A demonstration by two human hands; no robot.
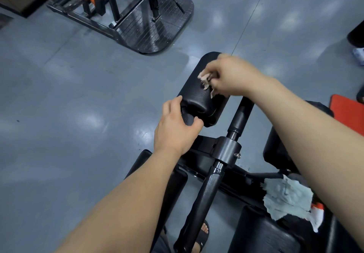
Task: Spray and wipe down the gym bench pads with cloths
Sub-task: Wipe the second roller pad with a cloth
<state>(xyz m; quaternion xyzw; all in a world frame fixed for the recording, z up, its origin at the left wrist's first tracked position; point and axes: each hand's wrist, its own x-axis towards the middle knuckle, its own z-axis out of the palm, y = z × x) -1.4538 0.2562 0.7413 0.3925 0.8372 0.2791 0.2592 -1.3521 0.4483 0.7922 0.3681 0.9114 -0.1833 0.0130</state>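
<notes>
On the left, the left hand (175, 126) was cupped around the near end of the black roller pad (202, 93), fingers and thumb clenched on its rounded end cap, apparently bracing it. The pad stood out from the black metal post (239, 118) of the bench frame, above the grey floor (78, 95). Its cover looked like textured vinyl over foam: soft enough to give under pressure, smooth, and probably slick once wet, and a roller of this kind may turn on its bar, so holding the end seemed the sensible place to steady it.

Further right, the right hand (232, 75) pressed a small pinkish cloth (205, 80) against the top of the pad, its grip pinched shut on the bunched fabric. The cloth seemed thin, light and limp, best kept wadded under the fingertips.

At the lower right, a pale blue rag (287, 197) lay draped over the frame, touching neither hand, beside another black pad (262, 233). No spray bottle could be made out.
</notes>
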